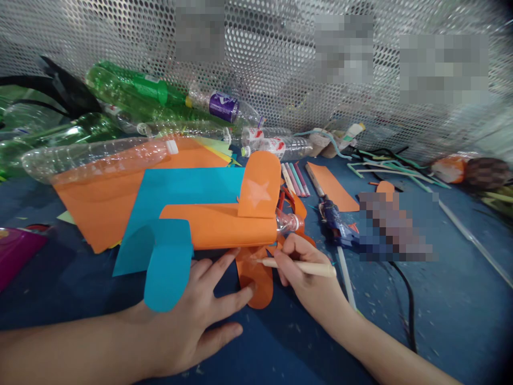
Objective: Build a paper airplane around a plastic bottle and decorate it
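A plastic bottle [289, 221] lies on its side, wrapped in orange paper [224, 230], its neck pointing right. Rounded paper flaps stick out from it: a blue flap [168, 267] at the left, an upper orange flap [259, 187] bearing a pale star, and a lower orange flap [258, 294]. My left hand [208, 299] lies with fingers spread, its fingertips touching the lower flap and the wrapped bottle's near edge. In my right hand [306, 267] is a cream marker pen [308, 266], pinched, with its tip at the lower flap's upper part.
A glue gun [334, 219] with a glue stick [347, 280] lies right of my right hand. Several markers [294, 179] and orange paper [334, 187] lie behind. Blue paper [132, 235], clear bottles [96, 155] and green bottles [128, 88] fill the left and back, before a perforated metal panel [268, 64].
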`<state>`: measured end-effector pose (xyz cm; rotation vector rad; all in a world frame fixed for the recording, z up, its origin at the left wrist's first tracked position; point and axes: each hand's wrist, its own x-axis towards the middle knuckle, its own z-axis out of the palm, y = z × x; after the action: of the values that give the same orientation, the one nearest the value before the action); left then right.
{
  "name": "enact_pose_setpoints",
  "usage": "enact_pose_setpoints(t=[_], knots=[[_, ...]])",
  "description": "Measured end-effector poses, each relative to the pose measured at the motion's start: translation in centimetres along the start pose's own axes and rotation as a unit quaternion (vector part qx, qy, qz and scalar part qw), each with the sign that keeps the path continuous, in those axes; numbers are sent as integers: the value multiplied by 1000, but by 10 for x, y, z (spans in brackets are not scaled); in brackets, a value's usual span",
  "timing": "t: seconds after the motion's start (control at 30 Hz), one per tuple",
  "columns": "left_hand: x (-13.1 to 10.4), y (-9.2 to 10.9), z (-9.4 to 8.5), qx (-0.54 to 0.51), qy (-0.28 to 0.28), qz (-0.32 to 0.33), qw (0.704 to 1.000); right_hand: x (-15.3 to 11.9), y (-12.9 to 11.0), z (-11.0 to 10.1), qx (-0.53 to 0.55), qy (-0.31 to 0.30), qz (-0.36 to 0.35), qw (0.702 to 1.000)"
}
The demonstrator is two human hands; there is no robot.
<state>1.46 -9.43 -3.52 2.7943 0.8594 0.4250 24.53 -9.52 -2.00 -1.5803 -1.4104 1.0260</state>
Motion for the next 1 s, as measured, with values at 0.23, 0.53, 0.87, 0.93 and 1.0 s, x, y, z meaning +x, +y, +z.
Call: enact_pose_setpoints(t=[0.23,0.53,0.87,0.93,1.0], knots=[[-2,1,2,-5,7,-6,1000,0,-6,1,12,6,16,1000],[-1,-2,2,5,3,12,1000,-1,-10,0,18,3,22,1000],[-1,3,1,-6,17,-7,1000,0,-13,0,32,15,15,999],[-1,3,0,-3,11,-10,1000,-1,-15,-1,65,27,-4,998],[-1,4,-1,-2,6,-14,1000,-3,-17,-3,104,28,-18,994]])
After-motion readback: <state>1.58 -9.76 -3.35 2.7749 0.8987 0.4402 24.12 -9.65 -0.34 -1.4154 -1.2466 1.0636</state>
